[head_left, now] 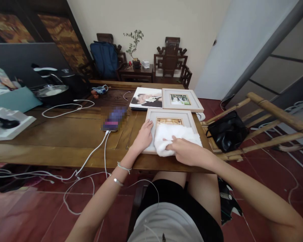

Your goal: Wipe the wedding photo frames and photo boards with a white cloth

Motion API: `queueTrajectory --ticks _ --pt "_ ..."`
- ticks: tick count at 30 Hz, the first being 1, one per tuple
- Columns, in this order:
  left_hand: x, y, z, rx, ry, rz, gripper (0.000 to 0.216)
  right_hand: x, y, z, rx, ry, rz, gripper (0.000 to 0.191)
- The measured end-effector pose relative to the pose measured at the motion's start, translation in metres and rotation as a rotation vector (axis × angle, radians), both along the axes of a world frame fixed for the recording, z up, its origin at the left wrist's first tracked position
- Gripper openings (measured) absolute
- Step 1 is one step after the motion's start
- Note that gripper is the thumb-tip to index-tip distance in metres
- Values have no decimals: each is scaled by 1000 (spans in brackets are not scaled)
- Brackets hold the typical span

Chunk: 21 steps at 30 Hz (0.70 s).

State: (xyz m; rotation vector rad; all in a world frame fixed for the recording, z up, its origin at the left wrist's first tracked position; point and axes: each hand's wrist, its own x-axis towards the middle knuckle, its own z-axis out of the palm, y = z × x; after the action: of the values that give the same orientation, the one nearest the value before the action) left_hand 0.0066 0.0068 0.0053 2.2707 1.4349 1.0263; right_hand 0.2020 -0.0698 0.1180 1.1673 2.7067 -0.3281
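A light wooden picture frame [193, 118] lies flat near the table's front edge, with a brown-toned picture [169, 121] inside a pale mount. My left hand [143, 137] grips the frame's left side, fingers over its edge. In my right hand [184, 149] is a bunched white cloth [178, 132], pressed onto the frame's lower right part. The cloth hides much of the picture and the lower border. Just behind stand a second wooden frame [200, 107] with an outdoor photo and, to its left, a white-edged photo album or board [146, 91], both lying flat.
A phone [113, 119] with white charging cables [99, 147] lies left of my left hand. Further left are a lidded pot [52, 92] and a white stand [12, 126]. A bamboo chair [265, 104] holding a black bag [228, 131] stands beside the table's right end.
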Motion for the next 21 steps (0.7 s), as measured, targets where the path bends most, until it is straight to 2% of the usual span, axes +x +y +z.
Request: queueTrajectory --ticks 3,6,10,13,16,19,21 --pt "0 0 0 -8 25 -6 52 -3 21 -23 108 15 -47 59" --pt "0 2 -1 3 32 -10 53 -4 50 -40 237 -2 -124 60" --pt "-1 3 -3 38 21 -12 53 -5 98 -49 435 -26 -241 51" --pt "-1 3 -3 42 18 -11 52 -6 121 -50 481 -52 -249 43" --pt "-1 2 -2 46 19 -7 52 -8 114 -48 419 -85 -201 49" --pt "-1 2 -2 40 26 -5 51 -9 80 -39 304 -95 -134 57" --pt "-1 3 -3 33 24 -8 52 -8 53 -26 215 -99 -87 56"
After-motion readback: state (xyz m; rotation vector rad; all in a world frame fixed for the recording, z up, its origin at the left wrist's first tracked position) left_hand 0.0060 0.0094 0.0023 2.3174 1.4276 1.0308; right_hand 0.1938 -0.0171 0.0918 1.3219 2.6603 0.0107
